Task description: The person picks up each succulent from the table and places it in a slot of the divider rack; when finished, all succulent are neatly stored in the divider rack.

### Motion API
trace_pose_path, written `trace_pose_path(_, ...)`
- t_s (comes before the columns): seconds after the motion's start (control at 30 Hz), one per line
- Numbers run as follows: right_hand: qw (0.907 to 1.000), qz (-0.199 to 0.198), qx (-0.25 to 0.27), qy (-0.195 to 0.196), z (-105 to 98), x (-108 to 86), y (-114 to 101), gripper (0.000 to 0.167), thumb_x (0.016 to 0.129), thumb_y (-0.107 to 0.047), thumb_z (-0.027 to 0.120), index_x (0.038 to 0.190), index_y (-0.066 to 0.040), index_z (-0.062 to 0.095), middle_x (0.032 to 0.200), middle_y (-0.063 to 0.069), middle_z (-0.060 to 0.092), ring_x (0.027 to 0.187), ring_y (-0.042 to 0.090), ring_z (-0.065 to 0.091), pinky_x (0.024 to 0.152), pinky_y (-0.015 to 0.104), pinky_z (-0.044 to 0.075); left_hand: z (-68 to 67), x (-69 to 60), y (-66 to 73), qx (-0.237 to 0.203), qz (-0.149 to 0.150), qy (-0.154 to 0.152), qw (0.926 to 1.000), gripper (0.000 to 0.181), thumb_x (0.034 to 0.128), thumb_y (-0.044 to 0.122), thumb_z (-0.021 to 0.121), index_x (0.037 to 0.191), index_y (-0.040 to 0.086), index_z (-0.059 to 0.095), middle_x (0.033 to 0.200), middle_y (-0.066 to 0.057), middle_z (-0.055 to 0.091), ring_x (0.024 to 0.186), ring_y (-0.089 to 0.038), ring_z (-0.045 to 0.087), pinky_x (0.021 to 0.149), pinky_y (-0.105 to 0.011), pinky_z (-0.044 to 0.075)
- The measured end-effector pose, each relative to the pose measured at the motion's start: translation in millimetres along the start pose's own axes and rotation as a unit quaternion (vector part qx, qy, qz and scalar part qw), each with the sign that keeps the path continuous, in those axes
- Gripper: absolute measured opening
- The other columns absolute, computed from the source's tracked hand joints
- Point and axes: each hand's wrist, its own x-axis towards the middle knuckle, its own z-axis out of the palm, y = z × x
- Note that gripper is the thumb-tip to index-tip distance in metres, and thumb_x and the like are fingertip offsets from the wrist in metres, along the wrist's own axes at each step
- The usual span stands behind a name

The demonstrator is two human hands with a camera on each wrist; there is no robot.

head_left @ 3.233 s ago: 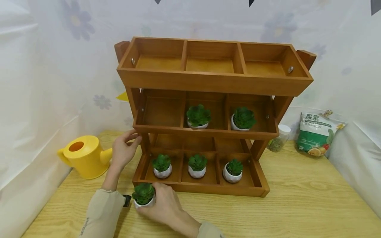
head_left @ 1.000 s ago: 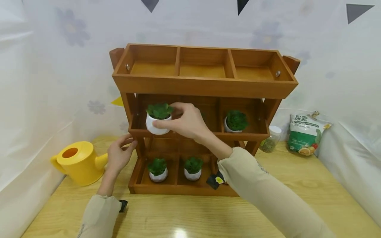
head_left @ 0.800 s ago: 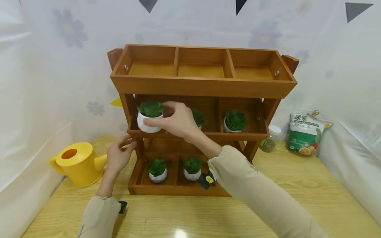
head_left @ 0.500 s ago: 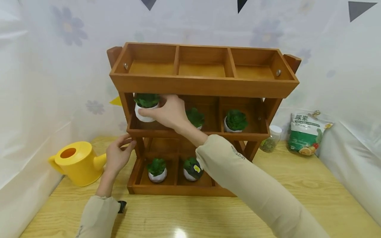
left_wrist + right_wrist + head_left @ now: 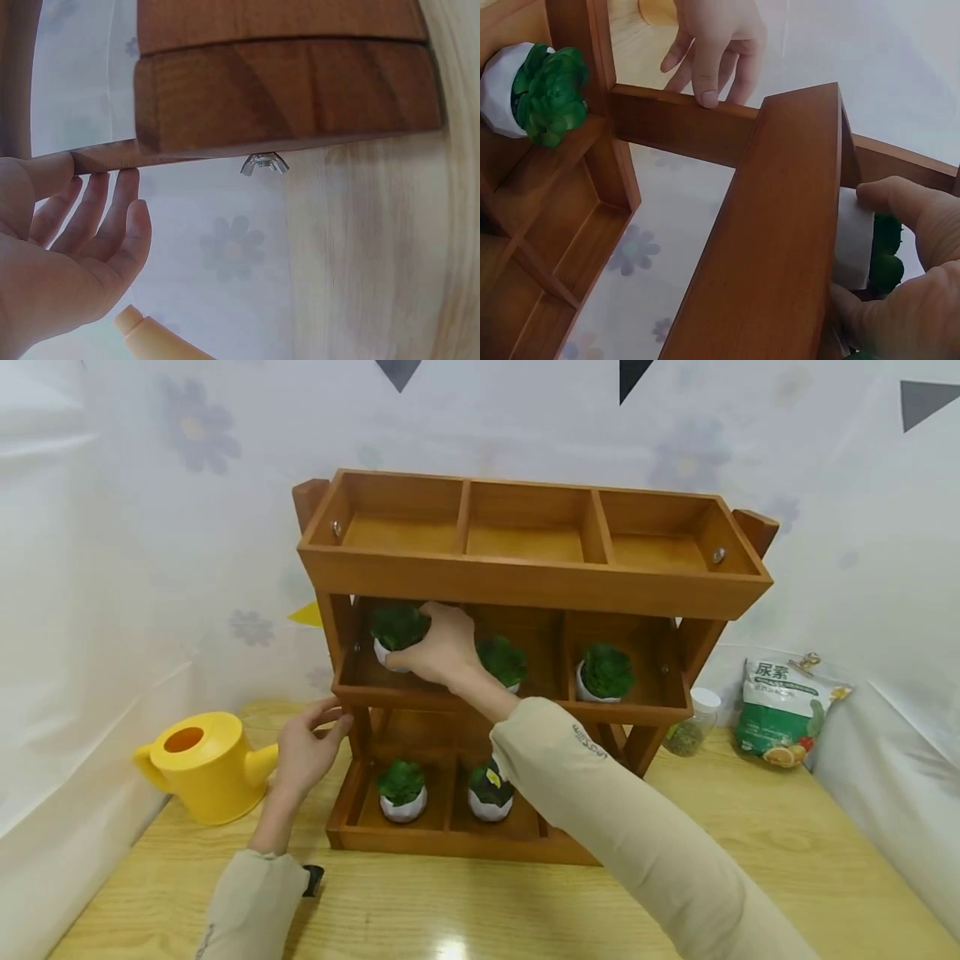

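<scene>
My right hand (image 5: 442, 645) pinches a potted succulent (image 5: 397, 627) in the left compartment of the middle tier of a wooden plant stand (image 5: 525, 578). In the right wrist view, its thumb and fingers lie on either side of the white pot (image 5: 853, 238), partly behind the front board. My left hand (image 5: 309, 750) holds the stand's left upright (image 5: 679, 124) below the middle tier, thumb and fingertips against the wood. Other succulents stand in the middle tier's centre (image 5: 502, 662) and right (image 5: 606, 672) compartments. Two more show below, a left one (image 5: 402, 789) and a centre one (image 5: 490, 802).
A yellow watering can (image 5: 213, 768) stands left of my left hand. Right of the stand are a white-lidded jar (image 5: 693, 724) and a green-and-white bag (image 5: 783, 714) with a clip. My right sleeve hides the bottom tier's right compartment. A wing nut (image 5: 264, 163) sticks out from the stand's side.
My right hand has lifted the potted succulent from the table in front, carried it up and left, over the board and down into the middle tier's left compartment. The left hand stays at the upright.
</scene>
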Motion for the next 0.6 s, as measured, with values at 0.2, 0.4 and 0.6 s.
trace_pose_path(0.2, 0.9992, -0.023, -0.011, 0.032, 1, 3.0, 1, 0.075, 0.076, -0.03, 0.08, 0.139, -0.005, 0.046, 0.139, 0.011, 0.046, 0.129, 0.027, 0.042, 0.106, 0.036, 0.038, 0.8, -0.3, 2.3, 0.003, -0.005, -0.001, 1.0, 0.033, 0.0943, 0.012, 0.061, 0.125, -0.002, 0.061, 0.11, -0.026, 0.066, 0.098, -0.039, 0.065, 0.084, -0.051, 0.053)
trace_pose_path(0.4, 0.9988, -0.007, -0.031, 0.037, 7, 5.9, -2, 0.073, 0.078, -0.032, 0.079, 0.138, -0.006, 0.048, 0.138, 0.009, 0.049, 0.129, 0.026, 0.042, 0.107, 0.036, 0.037, -0.6, 0.0, 1.3, 0.008, -0.001, -0.002, 1.0, 0.033, 0.0946, 0.012, 0.061, 0.125, -0.003, 0.061, 0.11, -0.026, 0.066, 0.1, -0.038, 0.064, 0.084, -0.051, 0.052)
trace_pose_path(0.6, 0.9994, 0.014, -0.021, 0.024, 13, 7.7, 0, 0.072, 0.077, -0.032, 0.08, 0.137, -0.006, 0.049, 0.137, 0.011, 0.05, 0.129, 0.029, 0.042, 0.105, 0.039, 0.039, 1.5, 0.5, -1.4, -0.001, 0.002, -0.003, 1.0, 0.032, 0.094, 0.01, 0.061, 0.123, -0.003, 0.061, 0.113, -0.024, 0.065, 0.104, -0.035, 0.063, 0.085, -0.05, 0.052)
